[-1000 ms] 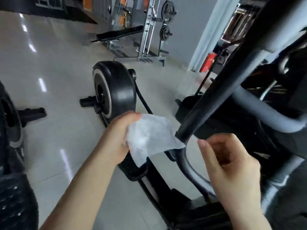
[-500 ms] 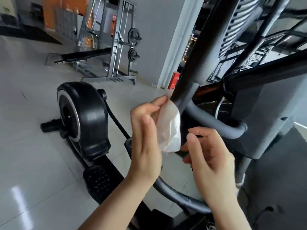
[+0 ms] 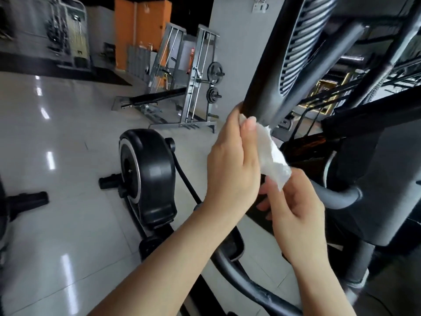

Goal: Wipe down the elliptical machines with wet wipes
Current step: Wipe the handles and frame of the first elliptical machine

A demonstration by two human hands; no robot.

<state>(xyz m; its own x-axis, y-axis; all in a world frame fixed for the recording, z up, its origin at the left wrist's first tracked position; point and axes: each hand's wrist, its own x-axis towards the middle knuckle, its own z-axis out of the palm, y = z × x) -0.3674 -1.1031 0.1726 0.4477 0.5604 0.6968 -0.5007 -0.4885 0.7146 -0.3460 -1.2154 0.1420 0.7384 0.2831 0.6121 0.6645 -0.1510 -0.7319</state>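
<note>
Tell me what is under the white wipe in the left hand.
The crumpled white wet wipe hangs over the right hand. Its top meets the black elliptical bar; the left hand hides any contact.

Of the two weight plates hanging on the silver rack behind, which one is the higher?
The upper weight plate, the bigger-looking one, hangs higher on the silver rack; the lower weight plate sits directly beneath it.
</note>
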